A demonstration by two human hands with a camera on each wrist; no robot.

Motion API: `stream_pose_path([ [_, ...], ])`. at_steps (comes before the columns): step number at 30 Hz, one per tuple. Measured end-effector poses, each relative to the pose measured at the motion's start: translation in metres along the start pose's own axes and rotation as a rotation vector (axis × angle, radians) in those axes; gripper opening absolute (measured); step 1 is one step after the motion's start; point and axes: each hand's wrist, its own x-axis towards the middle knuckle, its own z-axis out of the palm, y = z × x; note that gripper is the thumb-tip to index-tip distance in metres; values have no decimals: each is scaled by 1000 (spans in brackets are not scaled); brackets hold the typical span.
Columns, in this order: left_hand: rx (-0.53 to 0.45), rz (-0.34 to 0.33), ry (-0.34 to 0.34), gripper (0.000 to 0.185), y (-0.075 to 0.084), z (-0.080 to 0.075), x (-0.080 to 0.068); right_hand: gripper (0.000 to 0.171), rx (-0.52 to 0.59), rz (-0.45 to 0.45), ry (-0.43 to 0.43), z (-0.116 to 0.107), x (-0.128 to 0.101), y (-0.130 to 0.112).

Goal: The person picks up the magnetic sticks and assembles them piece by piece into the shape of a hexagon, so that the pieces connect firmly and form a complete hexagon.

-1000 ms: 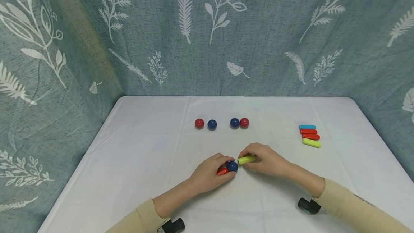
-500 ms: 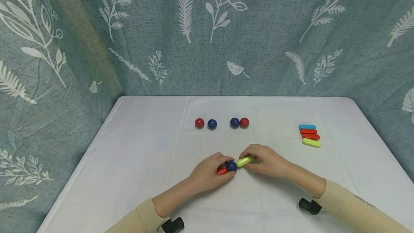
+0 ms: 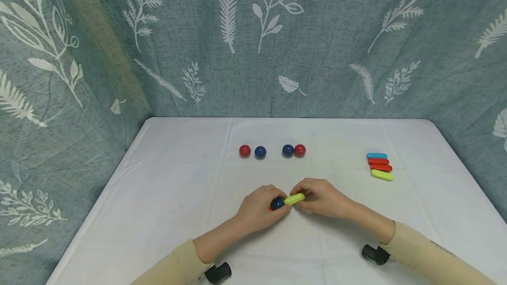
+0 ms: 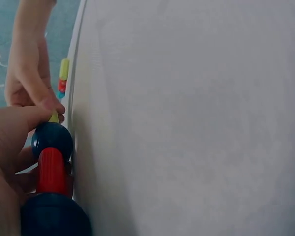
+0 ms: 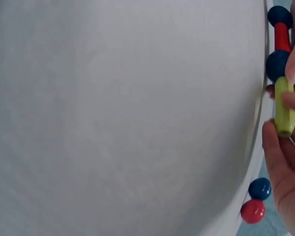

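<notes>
My left hand [image 3: 259, 209] grips a joined piece: a blue ball [image 4: 56, 215], a red rod [image 4: 52, 169] and a second blue ball [image 3: 277, 203]. Most of this piece is hidden by the hand in the head view. A yellow rod [image 3: 295, 199] meets the second blue ball end-on, in line with the red rod. The fingertips of my left hand reach to that joint. From the right, my right hand [image 3: 322, 198] holds the yellow rod between thumb and fingers, its free end showing inside the curl of the hand in the right wrist view.
Beyond the hands lie a red ball [image 3: 244, 151] and a blue ball [image 3: 260, 152], then another blue ball [image 3: 288, 151] touching a red ball [image 3: 299, 151]. At the right, a blue rod [image 3: 376, 156], two red rods [image 3: 378, 161] and a yellow rod [image 3: 382, 175] lie stacked side by side.
The yellow rod has turned and moved left from just beside the blue ball to meet it. The left fingertips have slid forward to the joint, covering most of the red rod.
</notes>
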Motion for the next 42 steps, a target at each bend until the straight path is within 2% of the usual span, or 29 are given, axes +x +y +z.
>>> stream_pose_path([
  [2, 3, 1, 0, 20, 0, 0, 0, 18, -2, 22, 10, -2, 2, 1],
  [4, 6, 7, 2, 21, -1, 1, 0, 17, -16, 44, 59, -6, 6, 4],
  [10, -1, 17, 15, 21, -5, 3, 0, 25, -83, 154, 356, -24, 30, 20],
  [13, -20, 15, 11, 21, -6, 4, 0, 34, -68, 257, 416, -33, 42, 29],
  [17, -39, 12, -2, 21, -7, 5, 0, 43, -59, 356, 375, -40, 54, 37],
  [25, -39, 12, -11, 22, -7, 5, 0, 41, -111, 360, 309, -41, 63, 45],
  [30, -19, 3, -15, 23, -7, 4, 0, 40, -92, 363, 243, -40, 56, 42],
  [42, 6, -2, 10, 20, -14, 0, -3, 38, -2, 255, 96, -26, 22, 27],
])
